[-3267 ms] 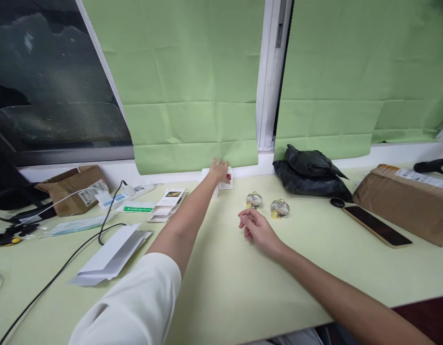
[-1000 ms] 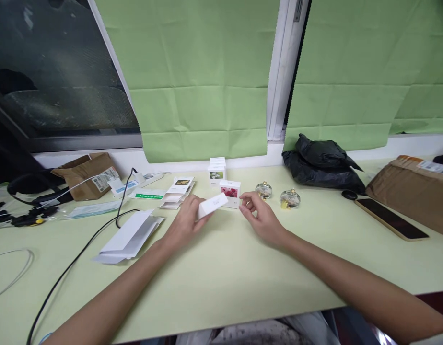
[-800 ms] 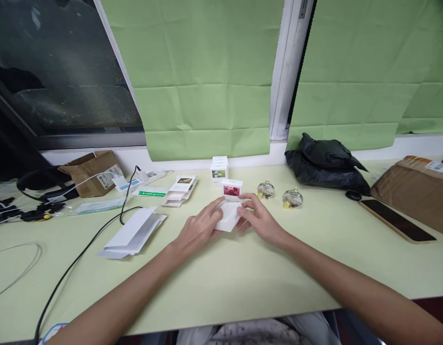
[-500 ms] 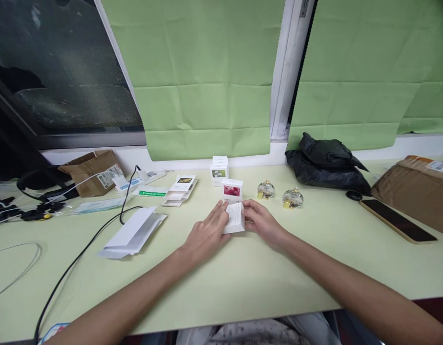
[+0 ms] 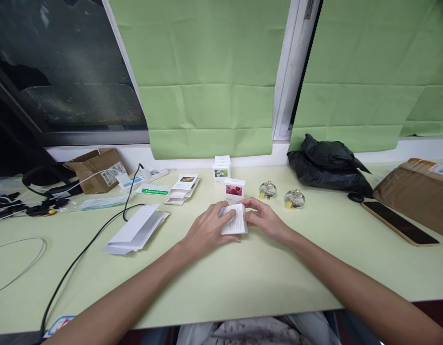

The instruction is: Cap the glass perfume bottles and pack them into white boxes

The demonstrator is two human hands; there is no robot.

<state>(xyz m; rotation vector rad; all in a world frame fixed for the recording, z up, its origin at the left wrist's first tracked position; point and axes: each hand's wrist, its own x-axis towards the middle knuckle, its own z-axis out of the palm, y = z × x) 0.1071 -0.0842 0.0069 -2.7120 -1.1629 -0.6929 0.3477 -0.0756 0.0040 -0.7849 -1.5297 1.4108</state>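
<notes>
Between my hands, low over the table, is a small white carton (image 5: 236, 221) with printed text facing up. My left hand (image 5: 209, 224) is closed around its left side, thumb lying across the printed face. The fingers of my right hand (image 5: 264, 218) pinch its right edge. Just beyond it stands a white box with a pink flower picture (image 5: 234, 190). Behind that is a row of white boxes, the front one with a green picture (image 5: 221, 174). Two round glass bottles with gold caps, one nearer (image 5: 294, 199) and one farther (image 5: 268, 189), stand to the right.
Flattened cartons (image 5: 182, 189) and a folded white sheet (image 5: 135, 231) lie left, beside a black cable (image 5: 88, 241). An opened cardboard box (image 5: 95, 172) is at back left. Rightward are a black plastic bag (image 5: 329, 165), a phone (image 5: 397, 223) and a brown parcel (image 5: 417, 191).
My left thumb has shifted onto the carton's printed face, and the left fingers are spread lower along its near edge. The carton stays between both hands; the view has shifted slightly.
</notes>
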